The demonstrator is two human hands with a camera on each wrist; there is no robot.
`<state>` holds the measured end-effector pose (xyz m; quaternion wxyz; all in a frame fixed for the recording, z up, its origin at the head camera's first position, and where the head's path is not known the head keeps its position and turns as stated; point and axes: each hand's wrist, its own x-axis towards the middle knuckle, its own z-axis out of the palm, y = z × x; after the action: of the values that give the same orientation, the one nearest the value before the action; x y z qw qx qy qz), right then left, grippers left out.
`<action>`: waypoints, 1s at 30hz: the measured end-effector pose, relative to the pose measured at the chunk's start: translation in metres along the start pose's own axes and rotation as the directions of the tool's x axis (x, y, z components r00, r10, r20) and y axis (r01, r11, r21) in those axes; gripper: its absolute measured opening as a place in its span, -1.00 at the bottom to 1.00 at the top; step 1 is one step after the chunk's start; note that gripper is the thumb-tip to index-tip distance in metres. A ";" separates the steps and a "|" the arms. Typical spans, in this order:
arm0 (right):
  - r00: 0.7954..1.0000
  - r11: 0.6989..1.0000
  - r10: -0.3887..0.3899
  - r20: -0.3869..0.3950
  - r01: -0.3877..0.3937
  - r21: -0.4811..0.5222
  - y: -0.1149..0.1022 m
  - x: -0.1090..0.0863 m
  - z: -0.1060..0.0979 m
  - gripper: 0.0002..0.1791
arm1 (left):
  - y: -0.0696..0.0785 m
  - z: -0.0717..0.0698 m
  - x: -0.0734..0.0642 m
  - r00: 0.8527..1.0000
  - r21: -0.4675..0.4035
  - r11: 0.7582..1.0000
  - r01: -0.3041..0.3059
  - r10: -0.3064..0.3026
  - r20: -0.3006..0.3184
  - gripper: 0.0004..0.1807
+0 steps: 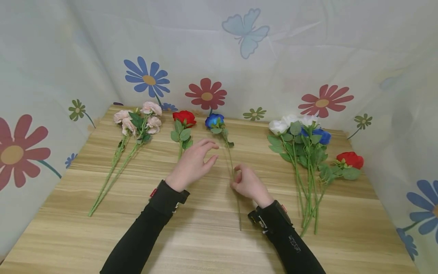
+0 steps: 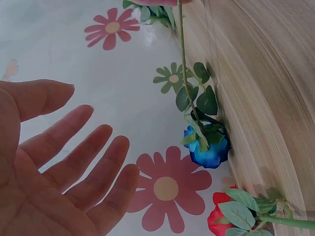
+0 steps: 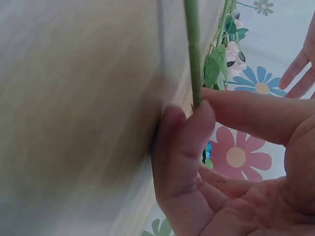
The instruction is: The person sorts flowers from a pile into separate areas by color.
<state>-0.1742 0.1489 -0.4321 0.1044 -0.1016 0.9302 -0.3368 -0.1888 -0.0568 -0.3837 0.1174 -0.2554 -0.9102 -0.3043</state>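
Note:
A blue artificial rose lies on the wooden table in front of me, its bloom toward the back. My right hand pinches its thin green stem between thumb and fingers, about midway along, close over the tabletop. To the left, my left hand hovers with fingers spread and holds nothing; in the left wrist view its palm faces the blue bloom. A red rose lies just beyond this hand, which hides the lower part of its stem.
Pale pink flowers on long stems lie at the left of the wooden table. On the right is a bunch with white roses, a blue rose and a red rose. A flower-printed curtain encloses the back and sides.

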 end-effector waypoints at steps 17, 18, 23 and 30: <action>0.991 0.985 -0.003 0.137 -0.020 0.170 -0.004 0.002 0.007 -0.54 | -0.002 -0.002 0.000 1.000 -0.014 1.000 0.001 -0.001 -0.011 -0.70; 0.990 0.981 -0.001 0.141 -0.026 0.192 -0.004 0.003 0.008 -0.54 | -0.003 -0.002 -0.001 1.000 -0.016 1.000 0.001 -0.001 -0.012 -0.70; 0.987 0.962 0.000 0.162 -0.044 0.268 -0.007 0.005 0.010 -0.51 | -0.003 -0.003 -0.001 1.000 -0.016 1.000 0.003 -0.003 -0.013 -0.70; 0.985 0.955 -0.002 0.175 -0.050 0.291 -0.010 0.006 0.011 -0.44 | -0.003 -0.003 0.000 1.000 -0.009 1.000 0.004 -0.005 -0.009 -0.70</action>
<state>-0.1758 0.1335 -0.4345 0.2030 -0.1024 0.8583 -0.4600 -0.1899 -0.0607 -0.3834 0.1198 -0.2524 -0.9089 -0.3096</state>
